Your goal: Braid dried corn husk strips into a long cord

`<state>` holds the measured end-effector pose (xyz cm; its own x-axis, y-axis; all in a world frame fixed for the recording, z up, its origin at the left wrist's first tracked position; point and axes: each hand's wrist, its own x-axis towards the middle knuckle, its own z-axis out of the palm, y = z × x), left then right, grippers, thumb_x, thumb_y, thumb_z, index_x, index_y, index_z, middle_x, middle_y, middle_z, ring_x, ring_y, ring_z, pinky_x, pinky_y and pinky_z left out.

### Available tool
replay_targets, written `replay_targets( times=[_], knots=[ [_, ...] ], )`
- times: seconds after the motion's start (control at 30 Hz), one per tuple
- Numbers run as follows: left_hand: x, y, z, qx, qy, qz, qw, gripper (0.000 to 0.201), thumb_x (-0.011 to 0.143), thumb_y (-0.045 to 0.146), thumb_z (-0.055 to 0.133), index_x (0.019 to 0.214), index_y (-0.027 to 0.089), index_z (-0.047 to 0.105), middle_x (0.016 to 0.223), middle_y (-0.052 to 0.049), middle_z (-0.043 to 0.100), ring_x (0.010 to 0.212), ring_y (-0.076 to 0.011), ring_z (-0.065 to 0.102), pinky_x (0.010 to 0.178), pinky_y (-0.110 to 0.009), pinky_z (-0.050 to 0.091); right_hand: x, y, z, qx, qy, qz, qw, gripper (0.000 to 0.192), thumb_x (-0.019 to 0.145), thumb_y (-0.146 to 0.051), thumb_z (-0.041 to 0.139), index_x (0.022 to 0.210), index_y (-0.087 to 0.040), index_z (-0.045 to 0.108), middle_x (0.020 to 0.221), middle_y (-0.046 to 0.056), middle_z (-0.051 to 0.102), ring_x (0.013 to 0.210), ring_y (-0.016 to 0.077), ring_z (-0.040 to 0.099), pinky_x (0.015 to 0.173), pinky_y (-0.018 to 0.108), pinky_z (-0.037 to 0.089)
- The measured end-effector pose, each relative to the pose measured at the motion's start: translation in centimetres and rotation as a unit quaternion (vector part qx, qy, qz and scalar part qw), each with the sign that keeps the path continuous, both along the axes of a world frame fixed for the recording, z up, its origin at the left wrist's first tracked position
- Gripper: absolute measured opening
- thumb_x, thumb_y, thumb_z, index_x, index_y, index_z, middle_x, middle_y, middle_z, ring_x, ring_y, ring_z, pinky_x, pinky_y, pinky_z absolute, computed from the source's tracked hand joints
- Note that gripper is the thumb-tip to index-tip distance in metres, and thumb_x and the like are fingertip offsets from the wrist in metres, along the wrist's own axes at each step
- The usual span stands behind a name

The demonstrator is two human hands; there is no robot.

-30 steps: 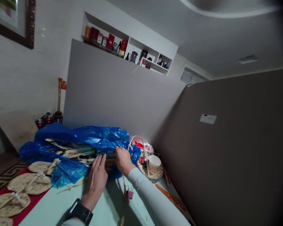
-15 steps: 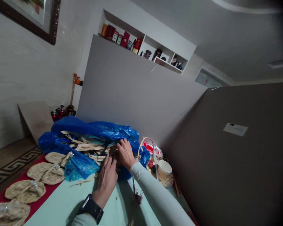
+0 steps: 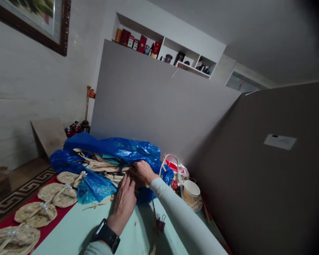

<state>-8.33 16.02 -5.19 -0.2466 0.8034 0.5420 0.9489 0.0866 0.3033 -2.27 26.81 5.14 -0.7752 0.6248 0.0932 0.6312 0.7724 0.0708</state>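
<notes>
Dry straw strips [image 3: 106, 167], light, stiff and brittle-looking, lay in a blue plastic bag [image 3: 114, 148] at frame centre on the bench [image 3: 77, 226]; left hand [image 3: 125, 202] flat, fingers spread, right hand [image 3: 143, 172] curled, grip unclear; best pinched mid-bundle.

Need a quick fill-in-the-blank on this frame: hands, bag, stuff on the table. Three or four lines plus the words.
1. Both hands rest on a bundle of dried leaf strips lying in a ____ plastic bag.
2. The left hand has a black ____ on its wrist.
3. To the right of the right hand stands a paper ____ on a woven mat.
4. The woven fans lie on a ____ cloth.

Missing words: blue; watch; cup; red
</notes>
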Motion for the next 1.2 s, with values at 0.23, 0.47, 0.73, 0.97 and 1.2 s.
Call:
replay_targets(
  times=[0.23, 0.47, 0.73, 0.97, 1.2],
  knots=[
    [-0.2, 0.0, 0.0, 0.005, 0.018, -0.002, 1.000, 0.057, 0.079, -0.007, 0.043, 0.131, 0.003, 0.062, 0.143, -0.020, 0.061, 0.139, -0.0284, 0.050, 0.117, -0.039, 0.041, 0.0, 0.1, -0.2, -0.040, -0.002, -0.022, 0.999, 0.031, 0.101, -0.039, 0.053, 0.110, -0.013, 0.067, 0.109, 0.013, 0.070, 0.100, 0.0245, 0.067, 0.087, 0.037, 0.053],
    [-0.3, 0.1, -0.1, 0.001, 0.026, -0.002, 1.000, 0.055, 0.078, -0.006, 0.046, 0.128, 0.004, 0.065, 0.140, -0.019, 0.064, 0.137, -0.0285, 0.053, 0.117, -0.038, 0.041, -0.9, 0.4, -0.5, -0.073, -0.038, -0.089, 0.993, 0.034, 0.098, -0.034, 0.061, 0.127, -0.016, 0.059, 0.126, 0.011, 0.061, 0.106, 0.0238, 0.064, 0.088, 0.044, 0.056],
    [-0.1, 0.0, -0.1, -0.003, 0.014, 0.000, 1.000, 0.046, 0.080, -0.005, 0.049, 0.122, 0.004, 0.067, 0.131, -0.019, 0.069, 0.131, -0.0293, 0.057, 0.112, -0.041, 0.044, -0.6, -0.1, 0.0, -0.049, -0.036, -0.054, 0.997, 0.035, 0.097, -0.034, 0.062, 0.127, -0.017, 0.059, 0.126, 0.011, 0.061, 0.107, 0.0241, 0.064, 0.089, 0.044, 0.055],
    [-0.1, 0.2, -0.2, 0.010, 0.005, -0.010, 1.000, 0.053, 0.082, -0.007, 0.041, 0.127, 0.008, 0.065, 0.134, -0.016, 0.067, 0.133, -0.0252, 0.056, 0.114, -0.037, 0.042, 0.1, -1.3, 0.0, 0.009, 0.007, -0.078, 0.997, 0.034, 0.098, -0.034, 0.059, 0.126, -0.014, 0.057, 0.117, 0.012, 0.064, 0.103, 0.0244, 0.063, 0.086, 0.041, 0.054],
    [-0.1, 0.4, -0.8, 0.028, -0.013, -0.020, 0.999, 0.059, 0.081, -0.008, 0.041, 0.134, 0.010, 0.059, 0.134, -0.016, 0.068, 0.135, -0.0253, 0.055, 0.115, -0.040, 0.042, 0.2, -1.9, -0.7, 0.075, 0.031, -0.075, 0.994, 0.024, 0.095, -0.012, 0.045, 0.115, -0.014, 0.059, 0.111, 0.017, 0.062, 0.107, 0.0296, 0.056, 0.084, 0.039, 0.048]
  ],
)
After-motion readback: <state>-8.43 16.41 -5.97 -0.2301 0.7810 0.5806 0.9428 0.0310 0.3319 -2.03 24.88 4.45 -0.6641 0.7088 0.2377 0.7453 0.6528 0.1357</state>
